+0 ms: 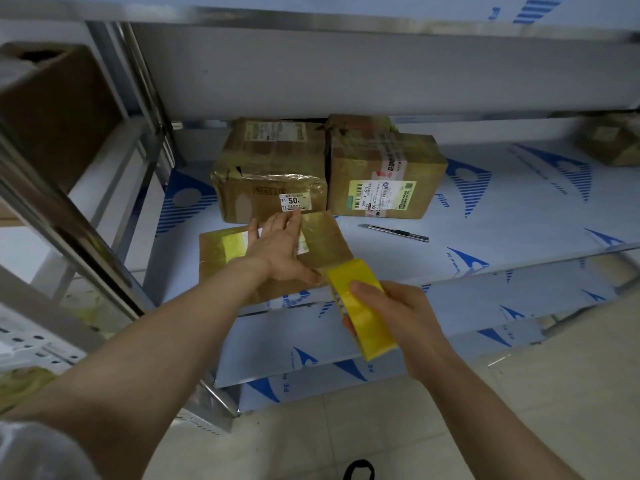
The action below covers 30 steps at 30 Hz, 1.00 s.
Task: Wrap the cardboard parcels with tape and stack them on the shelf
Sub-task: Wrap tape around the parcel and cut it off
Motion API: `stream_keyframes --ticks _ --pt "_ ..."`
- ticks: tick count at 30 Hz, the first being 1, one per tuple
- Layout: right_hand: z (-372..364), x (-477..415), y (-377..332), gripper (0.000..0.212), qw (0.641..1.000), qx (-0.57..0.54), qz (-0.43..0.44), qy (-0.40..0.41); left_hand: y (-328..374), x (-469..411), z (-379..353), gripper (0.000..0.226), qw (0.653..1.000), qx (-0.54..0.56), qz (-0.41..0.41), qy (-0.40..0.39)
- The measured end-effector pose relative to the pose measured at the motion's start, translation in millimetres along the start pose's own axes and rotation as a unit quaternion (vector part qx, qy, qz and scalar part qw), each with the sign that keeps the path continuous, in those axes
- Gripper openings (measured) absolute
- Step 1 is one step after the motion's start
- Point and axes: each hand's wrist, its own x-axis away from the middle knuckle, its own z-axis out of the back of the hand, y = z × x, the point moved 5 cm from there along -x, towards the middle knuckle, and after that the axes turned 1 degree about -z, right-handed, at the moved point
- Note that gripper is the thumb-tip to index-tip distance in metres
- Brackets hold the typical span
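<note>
A flat cardboard parcel [221,258] lies at the front of the steel shelf [519,220], partly covered in yellowish tape. My left hand [277,247] presses flat on its top, fingers straight, thumb near the parcel's right corner. My right hand [398,320] grips a yellow tape roll [360,306] just off that corner, in front of the shelf edge. A strip of tape seems to run from the roll to the parcel. Two taped parcels stand behind: one with a "50" label [270,168] and one with a green-edged label [384,174].
A utility knife [398,233] lies on the shelf to the right of the flat parcel. Another parcel [609,140] sits at the far right. An open brown box [52,105] stands on the neighbouring rack at left. A lower shelf [450,334] and tiled floor lie below.
</note>
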Motion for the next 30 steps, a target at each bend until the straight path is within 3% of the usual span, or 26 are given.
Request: stream_keyframes --ticks 7,11,14,17,21,24,30 --pt "-3.0 -3.4 37.7 0.039 0.998 -0.022 -0.013 0.052 0.9 1.0 2.4 0.134 0.997 -0.03 -0.001 -0.071" --pt "-8.9 -7.9 56.3 0.035 0.997 -0.037 -0.04 0.053 1.3 -0.5 14.8 0.103 0.99 0.047 0.012 -0.133" --pt "-12.3 -14.1 59.6 0.048 0.996 -0.035 -0.049 0.063 11.5 -22.5 21.6 0.076 0.994 0.073 0.076 -0.041" --pt "-14.6 -16.5 59.0 0.059 0.996 -0.028 -0.041 0.076 36.4 -45.9 13.7 0.08 0.995 -0.028 0.095 0.003" --pt "-11.0 -20.8 68.9 0.054 0.995 -0.046 -0.041 0.079 53.5 -59.1 5.0 0.076 0.986 -0.113 0.073 0.094" --pt "-10.7 -21.4 75.7 0.045 0.994 -0.066 -0.041 0.072 45.5 -71.6 6.4 0.063 0.986 -0.103 0.064 0.118" --pt "-14.3 -22.7 85.2 0.052 0.99 -0.104 -0.04 0.082 40.0 -91.7 14.0 0.051 0.984 -0.1 0.049 0.139"
